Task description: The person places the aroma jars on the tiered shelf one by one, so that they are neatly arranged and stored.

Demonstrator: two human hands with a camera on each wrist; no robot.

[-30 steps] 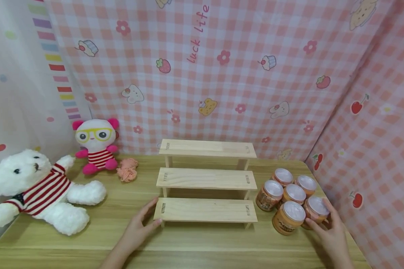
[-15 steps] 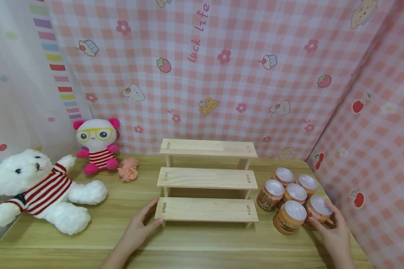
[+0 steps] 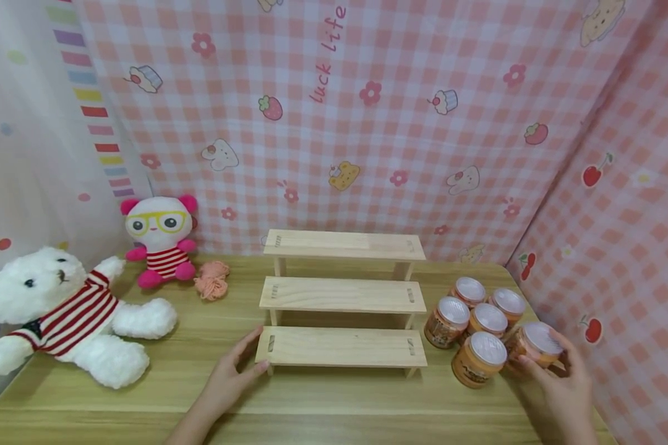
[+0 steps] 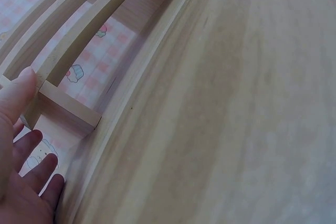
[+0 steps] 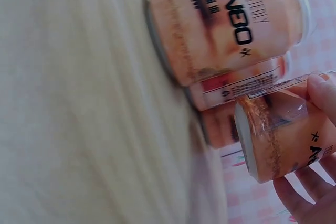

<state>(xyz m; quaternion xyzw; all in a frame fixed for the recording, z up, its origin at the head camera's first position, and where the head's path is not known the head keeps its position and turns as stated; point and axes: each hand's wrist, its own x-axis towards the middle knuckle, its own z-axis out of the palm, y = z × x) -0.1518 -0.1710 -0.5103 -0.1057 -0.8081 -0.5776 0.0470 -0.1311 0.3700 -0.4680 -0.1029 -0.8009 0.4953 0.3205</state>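
Observation:
My right hand [image 3: 566,383] grips a clear-lidded jar with an orange label [image 3: 536,347] between thumb and fingers. In the right wrist view that jar [image 5: 286,129] is tilted, its base raised off the table, beside a standing jar [image 5: 226,24] with black lettering. Several similar jars [image 3: 488,320] stand clustered to the left of the hand. A three-tier wooden display shelf [image 3: 342,346] stands mid-table. My left hand [image 3: 231,380] holds the left end of its lowest tier, thumb at the front corner and index finger behind. In the left wrist view the other fingers [image 4: 39,174] hang loosely beside the shelf leg.
On the left a white teddy bear [image 3: 89,315] in a striped shirt lies on the wood-grain table [image 3: 323,408]. Behind it sit a pink-and-white panda toy [image 3: 164,247] and a pink yarn bundle [image 3: 211,281]. Checked curtains [image 3: 312,142] close off the back and right side.
My right hand has lifted its jar and moved it slightly right, away from the other jars, tilting it. The left hand and the shelf stay in place.

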